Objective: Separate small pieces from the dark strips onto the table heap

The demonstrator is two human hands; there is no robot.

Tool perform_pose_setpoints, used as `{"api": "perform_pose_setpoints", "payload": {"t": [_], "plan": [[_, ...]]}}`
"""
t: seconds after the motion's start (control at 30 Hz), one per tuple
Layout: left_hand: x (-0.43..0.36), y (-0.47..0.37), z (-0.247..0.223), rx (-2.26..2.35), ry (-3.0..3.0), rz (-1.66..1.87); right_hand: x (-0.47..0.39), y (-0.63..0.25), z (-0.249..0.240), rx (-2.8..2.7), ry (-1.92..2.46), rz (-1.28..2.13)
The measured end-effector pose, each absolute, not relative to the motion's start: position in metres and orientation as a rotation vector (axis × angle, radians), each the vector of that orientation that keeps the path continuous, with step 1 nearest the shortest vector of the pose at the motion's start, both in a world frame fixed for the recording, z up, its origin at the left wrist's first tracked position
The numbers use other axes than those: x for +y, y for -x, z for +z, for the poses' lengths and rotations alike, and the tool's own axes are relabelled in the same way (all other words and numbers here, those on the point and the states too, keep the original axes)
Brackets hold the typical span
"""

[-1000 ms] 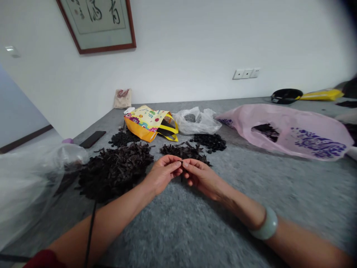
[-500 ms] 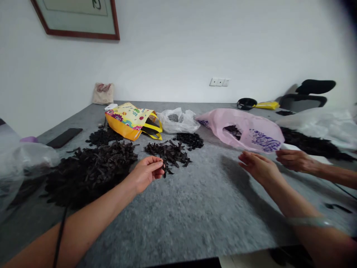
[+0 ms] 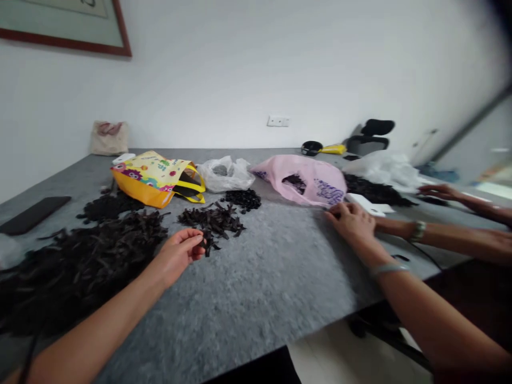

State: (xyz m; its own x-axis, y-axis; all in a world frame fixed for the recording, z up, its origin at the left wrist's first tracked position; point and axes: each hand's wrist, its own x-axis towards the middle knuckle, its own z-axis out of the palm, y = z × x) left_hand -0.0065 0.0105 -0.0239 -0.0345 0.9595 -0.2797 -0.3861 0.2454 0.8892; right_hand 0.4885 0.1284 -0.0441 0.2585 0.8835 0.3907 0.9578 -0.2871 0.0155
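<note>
My left hand (image 3: 184, 249) is closed in a pinch over the grey table (image 3: 256, 288), with a small black piece (image 3: 205, 244) between thumb and fingers. Just beyond it lies a small pile of black strips (image 3: 216, 220), and to its left a much larger pile (image 3: 100, 250). My right hand (image 3: 352, 226) is near the front edge of the pink bag (image 3: 316, 176), overlapping a co-worker's arm in view. Its fingers are bent, and their tips are partly hidden, so what they touch is unclear.
Small black round pieces (image 3: 245, 199) lie before a white plastic bag (image 3: 226, 173). A yellow patterned bag (image 3: 154, 178) and a black phone (image 3: 36, 213) are at left. A co-worker's arm (image 3: 444, 240) with a watch, another person's hand (image 3: 440, 191) and black material (image 3: 376, 191) are at right.
The view has turned to the right. My right hand has come closer to the pink bag's edge and the co-worker's hand. Another person's hand now shows at far right. My left hand keeps its pinch.
</note>
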Motion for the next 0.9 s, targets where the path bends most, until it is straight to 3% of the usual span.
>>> {"api": "perform_pose_setpoints", "payload": {"t": [0.23, 0.63, 0.9], "plan": [[0.011, 0.008, -0.025, 1.076, -0.719, 1.204, 0.139, -0.464, -0.049, -1.516, 2.428, -0.272], [0.008, 0.011, -0.026, 1.072, -0.719, 1.211, 0.136, -0.455, -0.051, -1.751, 2.342, -0.420], [0.008, 0.008, -0.028, 1.129, -0.706, 1.214, 0.145, -0.466, -0.049, -1.817, 2.335, -0.322]]}}
